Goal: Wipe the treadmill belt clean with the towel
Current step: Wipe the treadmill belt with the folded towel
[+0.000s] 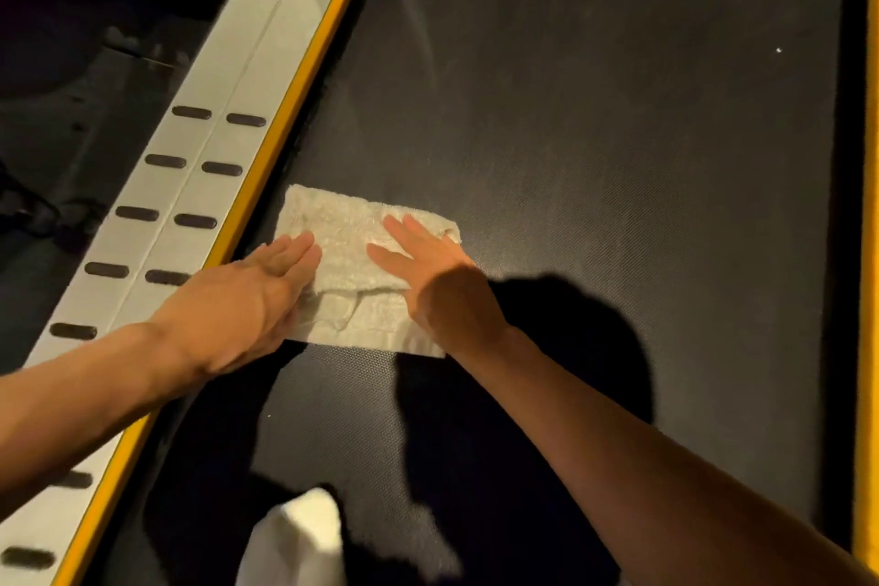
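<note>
A folded cream towel (354, 252) lies flat on the dark textured treadmill belt (594, 148), close to the belt's left edge. My left hand (257, 295) presses on the towel's left side with straight fingers. My right hand (428, 271) presses flat on the towel's right side, fingers spread and pointing up-left. Both forearms reach in from the bottom of the view and cast dark shadows on the belt.
A yellow strip (304, 76) borders the belt on the left, beside a white side rail (223, 124) with dark oval grip pads. Another yellow strip (868, 205) runs along the right edge. A white cloth-like shape (295, 538) shows at the bottom. A small white speck (778, 50) sits on the belt.
</note>
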